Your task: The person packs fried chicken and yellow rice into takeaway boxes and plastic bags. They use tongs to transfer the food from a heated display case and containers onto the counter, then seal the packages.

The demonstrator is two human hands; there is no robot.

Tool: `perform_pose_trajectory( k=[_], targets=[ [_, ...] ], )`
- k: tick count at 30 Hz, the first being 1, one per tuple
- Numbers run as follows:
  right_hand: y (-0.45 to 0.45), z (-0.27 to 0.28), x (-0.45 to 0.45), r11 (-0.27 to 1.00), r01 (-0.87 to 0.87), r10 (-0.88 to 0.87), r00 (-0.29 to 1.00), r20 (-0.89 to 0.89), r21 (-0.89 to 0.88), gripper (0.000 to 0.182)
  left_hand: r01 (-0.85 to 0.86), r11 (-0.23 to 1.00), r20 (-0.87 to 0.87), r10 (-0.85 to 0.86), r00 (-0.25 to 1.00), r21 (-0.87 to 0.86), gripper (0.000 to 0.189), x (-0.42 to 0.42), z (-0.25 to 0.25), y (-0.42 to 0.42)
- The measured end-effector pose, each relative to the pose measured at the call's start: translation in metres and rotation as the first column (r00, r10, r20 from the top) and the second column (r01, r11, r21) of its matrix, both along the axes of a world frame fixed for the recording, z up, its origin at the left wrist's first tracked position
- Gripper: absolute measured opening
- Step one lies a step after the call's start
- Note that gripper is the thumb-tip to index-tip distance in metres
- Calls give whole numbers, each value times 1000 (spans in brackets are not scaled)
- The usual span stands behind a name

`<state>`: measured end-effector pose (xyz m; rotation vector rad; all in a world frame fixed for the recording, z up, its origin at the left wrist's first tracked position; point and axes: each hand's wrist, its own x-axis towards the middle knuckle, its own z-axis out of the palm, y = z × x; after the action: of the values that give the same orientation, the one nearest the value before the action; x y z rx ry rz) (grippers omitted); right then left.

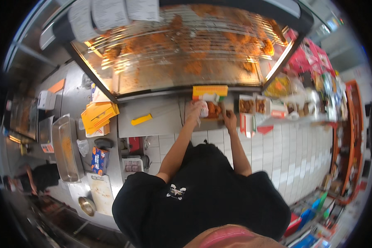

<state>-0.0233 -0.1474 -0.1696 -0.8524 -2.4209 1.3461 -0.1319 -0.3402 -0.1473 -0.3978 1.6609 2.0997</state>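
Note:
An open takeaway box with a yellow lid stands on the metal counter in front of me. Fried chicken pieces with an orange-red coating lie in it. My left hand, which seems to wear a thin clear plastic glove, holds a small white container with red marks over the box's left side. At the box's right side is my right hand, its fingers along the wall. Blur hides whether they grip it.
Behind the box rises a lit glass food warmer with fried food on wire racks. Filled food boxes stand to the right. Leftward are a yellow strip-like object, folded yellow cartons and a deep steel pan. Another person is at far left.

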Motion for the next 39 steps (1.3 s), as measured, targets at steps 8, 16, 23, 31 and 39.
perform_pose_trajectory(
  k=[8,16,23,31,39],
  targets=[
    [12,-15,5,974,-77,70,997,-41,-212,37,14,712,-295,-309,904,-702,30,-5,59,0],
    [25,-38,0,962,-207,190,976,-105,-177,33,42,612,-326,-477,816,-790,35,4,25,13],
    [30,-27,2,963,-139,124,989,-82,-231,34,376,558,70,-492,868,-740,49,-9,4,30],
    [27,-10,2,989,-150,149,989,-17,-19,29,-276,370,-460,-658,596,-887,47,33,0,29],
    [14,19,1,985,-150,150,989,4,84,29,206,532,-274,-685,675,-822,33,21,20,14]
  ],
)
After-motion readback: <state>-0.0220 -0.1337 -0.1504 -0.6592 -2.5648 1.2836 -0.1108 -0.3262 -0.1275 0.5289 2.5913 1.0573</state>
